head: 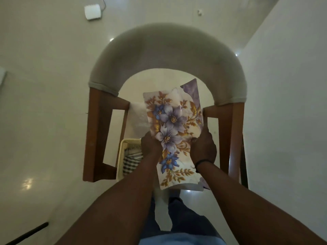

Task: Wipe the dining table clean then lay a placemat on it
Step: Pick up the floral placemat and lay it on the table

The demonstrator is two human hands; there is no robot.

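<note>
Both hands, left (150, 142) and right (203, 147), have a firm grip on the flowered placemat (174, 131) above a chair (164, 55); next, probably, carrying it to the worktop, unseen here.

Both arms reach forward, left grip (150, 143) and right grip (203, 147) curled closed, close together.

dim indoor light, soft blur, wide-angle edge distortion
</note>
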